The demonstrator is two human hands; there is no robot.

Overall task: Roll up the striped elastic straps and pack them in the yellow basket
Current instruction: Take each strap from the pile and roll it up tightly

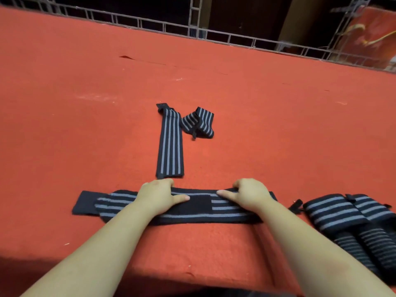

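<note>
- A red felt-like surface (267,108) is seen across nearly the whole view; a small tear or crease is visible in it toward the far left of centre.
- A metal truss frame (162,26) is seen running along the far edge of the red surface, with darkness behind it and a red banner (370,37) at the far right.
- The flat strap (128,205), black with grey stripes and a plain black patch in its middle, is laid crosswise just in front of the person; its plain black end is seen at the left.
- A pile of straps (342,213) of the same striped kind is seen at the right edge, just beside the flat strap's right end, lying partly over one another.
- A long strap (170,144) is laid straight, pointing away from the person, its near end just beyond the left hand and apart from the flat strap.
- A crumpled strap (198,123) is lying just to the right of the long strap's far end, loosely folded rather than rolled.
- The left hand (156,195) is held on the flat strap, its fingers curled over the far edge and its thumb laid on the black patch, so the strap is gripped.
- The right hand (250,192) is held likewise on the same strap, fingers curled over the far edge, thumb pointing inward on the stripes.
- The yellow basket is not seen in this view.
</note>
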